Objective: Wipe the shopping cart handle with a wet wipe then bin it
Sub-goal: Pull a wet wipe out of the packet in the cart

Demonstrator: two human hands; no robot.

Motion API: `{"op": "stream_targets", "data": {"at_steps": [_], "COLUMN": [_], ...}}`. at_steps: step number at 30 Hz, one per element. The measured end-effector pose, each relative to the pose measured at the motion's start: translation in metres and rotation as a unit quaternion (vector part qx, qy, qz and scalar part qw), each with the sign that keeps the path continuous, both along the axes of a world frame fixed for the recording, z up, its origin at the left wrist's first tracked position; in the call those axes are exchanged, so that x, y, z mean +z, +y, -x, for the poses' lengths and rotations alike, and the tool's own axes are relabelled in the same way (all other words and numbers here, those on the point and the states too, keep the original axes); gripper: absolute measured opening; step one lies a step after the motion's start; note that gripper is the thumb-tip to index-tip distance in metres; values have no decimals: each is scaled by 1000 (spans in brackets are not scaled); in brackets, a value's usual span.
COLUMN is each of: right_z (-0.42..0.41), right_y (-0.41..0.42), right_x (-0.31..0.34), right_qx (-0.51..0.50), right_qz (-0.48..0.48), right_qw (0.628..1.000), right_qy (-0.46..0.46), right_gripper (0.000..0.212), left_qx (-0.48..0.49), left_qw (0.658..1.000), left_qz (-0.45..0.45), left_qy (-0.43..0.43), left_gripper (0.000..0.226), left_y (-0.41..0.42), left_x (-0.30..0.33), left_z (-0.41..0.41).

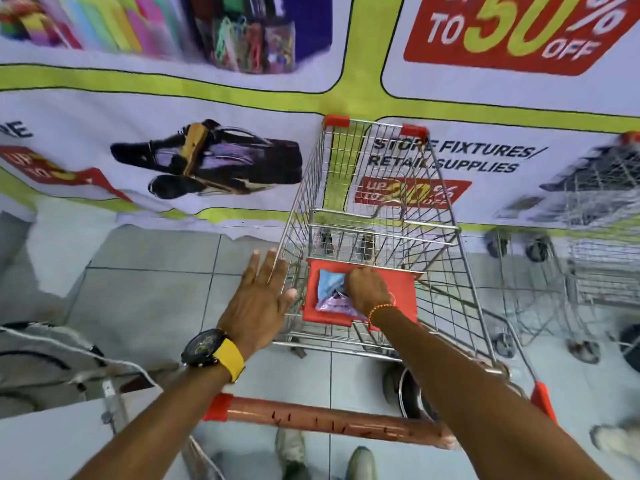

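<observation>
Right hand (367, 287): fingers pinched together at the mouth of the wipe packet (332, 294), likely drawing out a wipe. Packet: blue and lilac, soft, lying on the cart's red child seat (405, 292). Left hand (259, 299): spread, empty, beside the basket. Handle (329, 422): reddish, scuffed, nearest the person, untouched.

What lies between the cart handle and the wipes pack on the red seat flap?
In the head view, only the right forearm and the cart's wire back cross that stretch from the cart handle to the wipes pack, where the right hand rests.
</observation>
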State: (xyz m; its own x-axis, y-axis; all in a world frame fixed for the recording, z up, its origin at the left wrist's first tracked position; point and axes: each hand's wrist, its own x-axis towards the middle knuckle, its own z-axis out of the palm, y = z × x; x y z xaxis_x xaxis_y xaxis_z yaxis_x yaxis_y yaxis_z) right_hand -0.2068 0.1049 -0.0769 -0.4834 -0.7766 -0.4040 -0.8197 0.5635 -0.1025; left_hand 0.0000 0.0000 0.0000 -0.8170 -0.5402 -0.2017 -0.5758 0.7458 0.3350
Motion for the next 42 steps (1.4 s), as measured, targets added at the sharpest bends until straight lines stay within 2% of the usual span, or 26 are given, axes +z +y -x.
{"op": "stream_targets", "data": {"at_steps": [5,15,20,24,28,35,38,42], "right_z": [0,4,20,31,31,25,22,19], "right_y": [-3,3,10,18,20,16,19,20], "right_x": [3,0,2,-2,1,-2,2,7], "right_qx": [17,43,-22,-68,-34,-6,26,116], "right_qz": [-26,17,70,90,103,94,107,153], "right_qw": [1000,997,988,981,978,985,990,981], "right_qy": [-4,-66,-139,-156,-177,-145,-90,-8], "right_gripper": [30,25,2,22,46,19,13,18], "left_qx": [7,2,1,7,-1,11,10,25], "left_qw": [1000,1000,1000,1000,1000,1000,1000,1000], "left_qz": [4,12,13,9,17,10,13,1], "left_qy": [12,-4,1,-6,9,-10,-11,-17], "left_gripper": [80,90,89,86,89,84,83,77], "left_y": [0,-1,0,-1,1,-1,-1,-1], "left_x": [-2,-4,-3,-5,-2,-7,-8,-9], "left_z": [0,0,0,-1,0,-1,-1,0]}}
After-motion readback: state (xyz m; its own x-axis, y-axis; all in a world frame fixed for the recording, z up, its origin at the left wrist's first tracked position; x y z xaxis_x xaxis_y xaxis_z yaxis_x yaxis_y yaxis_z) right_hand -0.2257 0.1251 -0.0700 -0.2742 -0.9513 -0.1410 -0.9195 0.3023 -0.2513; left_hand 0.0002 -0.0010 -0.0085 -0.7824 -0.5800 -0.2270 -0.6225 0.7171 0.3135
